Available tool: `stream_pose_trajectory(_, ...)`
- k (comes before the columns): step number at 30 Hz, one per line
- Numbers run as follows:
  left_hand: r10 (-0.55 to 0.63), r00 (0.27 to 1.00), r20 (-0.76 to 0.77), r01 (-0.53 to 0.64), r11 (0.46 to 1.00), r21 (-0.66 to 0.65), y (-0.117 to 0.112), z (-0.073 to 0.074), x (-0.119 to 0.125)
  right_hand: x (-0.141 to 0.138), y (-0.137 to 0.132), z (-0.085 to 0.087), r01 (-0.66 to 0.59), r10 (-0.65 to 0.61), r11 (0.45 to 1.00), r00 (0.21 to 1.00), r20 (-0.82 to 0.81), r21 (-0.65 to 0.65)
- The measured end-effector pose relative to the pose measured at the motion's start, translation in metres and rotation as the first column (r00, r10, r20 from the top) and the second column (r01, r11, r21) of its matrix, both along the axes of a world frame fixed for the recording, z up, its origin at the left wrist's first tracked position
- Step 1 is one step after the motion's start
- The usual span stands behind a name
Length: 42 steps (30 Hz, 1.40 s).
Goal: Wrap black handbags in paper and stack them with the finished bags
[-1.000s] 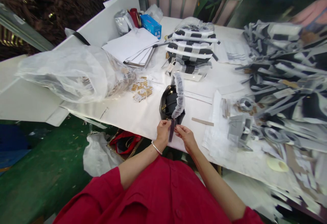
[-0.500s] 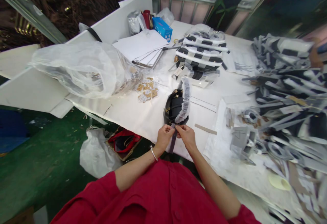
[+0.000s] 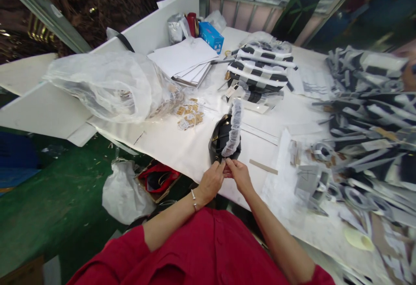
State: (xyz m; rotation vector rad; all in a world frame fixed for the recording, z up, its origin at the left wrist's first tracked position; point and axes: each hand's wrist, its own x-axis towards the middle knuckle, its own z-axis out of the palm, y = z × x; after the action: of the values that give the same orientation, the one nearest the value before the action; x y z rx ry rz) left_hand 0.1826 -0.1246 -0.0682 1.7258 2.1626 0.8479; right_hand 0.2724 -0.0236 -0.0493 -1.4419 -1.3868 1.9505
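A small black handbag [image 3: 222, 139] with gold hardware stands near the front edge of the white table [image 3: 182, 144]. Its handle is wrapped in white foam netting [image 3: 234, 127]. My left hand [image 3: 212, 182] and my right hand [image 3: 238, 173] meet at the bag's near end, fingers pinched together on a small part there. The dark strap seen earlier is now hidden between my fingers. A bracelet sits on my left wrist.
A large clear plastic bag [image 3: 107, 85] lies at the left, small tan tags [image 3: 190, 115] beside it. Paper sheets [image 3: 185, 57], a blue box [image 3: 211, 36] and striped bags in plastic [image 3: 260, 66] stand behind. Grey strips and tape rolls [image 3: 351, 159] crowd the right.
My hands have drawn together at the bag's near end. The dark strap that hung between them is no longer visible. The view has shifted left.
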Motion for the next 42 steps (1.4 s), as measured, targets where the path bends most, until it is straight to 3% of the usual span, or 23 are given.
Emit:
stream_pose_trajectory(3,-0.109,0.981,-0.162,0.102,0.994,-0.047,-0.003,0.002,0.001,-0.001,0.001,0.002,0.009,-0.01,0.999,1.0,-0.027,-0.038)
stream_pose_trajectory(6,-0.132,0.975,-0.181,0.127,0.991,-0.04,-0.007,0.0,0.005,-0.004,0.003,-0.003,0.071,-0.069,0.995,0.997,0.02,-0.076)
stream_pose_trajectory(9,0.018,1.0,-0.022,-0.017,0.999,0.03,-0.015,-0.005,0.01,-0.007,0.006,-0.008,0.093,-0.089,0.988,0.995,0.038,-0.12)
stream_pose_trajectory(12,0.143,0.985,0.092,-0.145,0.989,0.019,-0.03,-0.014,0.014,-0.009,0.007,-0.009,0.116,-0.115,0.98,0.993,0.02,-0.162)
stream_pose_trajectory(13,0.096,0.991,0.091,-0.096,0.995,0.001,-0.036,-0.018,0.014,-0.009,0.007,-0.009,0.129,-0.129,0.976,0.992,0.009,-0.177)
stream_pose_trajectory(15,-0.151,0.986,0.076,0.153,0.988,-0.028,-0.051,-0.023,0.015,-0.009,0.009,-0.008,0.149,-0.153,0.968,0.988,-0.007,-0.201)
stream_pose_trajectory(17,-0.413,0.906,0.098,0.416,0.909,-0.02,-0.064,-0.022,0.014,-0.008,0.011,-0.007,0.149,-0.154,0.967,0.988,-0.008,-0.209)
stream_pose_trajectory(18,-0.461,0.878,0.128,0.465,0.885,0.004,-0.069,-0.019,0.013,-0.007,0.012,-0.007,0.135,-0.139,0.969,0.99,-0.003,-0.209)
stream_pose_trajectory(19,-0.429,0.886,0.175,0.43,0.902,0.036,-0.071,-0.014,0.011,-0.006,0.013,-0.007,0.113,-0.114,0.972,0.993,0.004,-0.205)
stream_pose_trajectory(21,-0.144,0.935,0.326,0.124,0.989,0.08,-0.068,-0.001,0.003,-0.002,0.014,-0.007,0.063,-0.061,0.98,0.998,0.014,-0.191)
stream_pose_trajectory(22,0.045,0.906,0.421,-0.084,0.994,0.075,-0.064,0.006,-0.001,-0.001,0.014,-0.007,0.047,-0.045,0.983,0.999,0.015,-0.178)
stream_pose_trajectory(24,0.316,0.731,0.605,-0.411,0.911,0.021,-0.051,0.018,-0.011,0.002,0.013,-0.007,0.035,-0.034,0.99,0.999,0.013,-0.136)
stream_pose_trajectory(26,0.42,0.543,0.727,-0.576,0.816,-0.042,-0.036,0.024,-0.02,0.003,0.011,-0.009,0.026,-0.026,0.997,1.0,0.004,-0.072)
stream_pose_trajectory(27,0.43,0.48,0.765,-0.601,0.796,-0.071,-0.03,0.025,-0.023,0.003,0.01,-0.01,0.015,-0.015,0.999,1.0,-0.001,-0.036)
stream_pose_trajectory(29,0.401,0.404,0.822,-0.54,0.83,-0.14,-0.02,0.022,-0.025,0.002,0.007,-0.013,-0.002,0.002,1.0,1.0,-0.01,0.027)
stream_pose_trajectory(32,0.312,0.219,0.924,-0.241,0.935,-0.259,-0.006,0.011,-0.017,0.0,0.002,-0.015,0.003,-0.002,0.996,1.0,-0.01,0.094)
stream_pose_trajectory(34,0.299,0.059,0.952,-0.116,0.95,-0.291,0.004,0.006,-0.007,-0.002,-0.001,-0.015,0.014,-0.014,0.993,1.0,-0.002,0.117)
stream_pose_trajectory(36,0.315,-0.04,0.948,-0.1,0.943,-0.318,0.011,0.004,0.0,-0.004,-0.002,-0.015,0.029,-0.029,0.992,1.0,-0.002,0.124)
stream_pose_trajectory(39,0.328,-0.103,0.939,-0.113,0.934,-0.339,0.016,0.006,0.001,-0.008,-0.003,-0.015,0.041,-0.038,0.992,0.999,-0.026,0.119)
stream_pose_trajectory(42,0.318,-0.09,0.944,-0.126,0.936,-0.327,0.016,0.009,-0.003,-0.016,-0.005,-0.017,0.051,-0.049,0.994,0.998,-0.027,0.092)
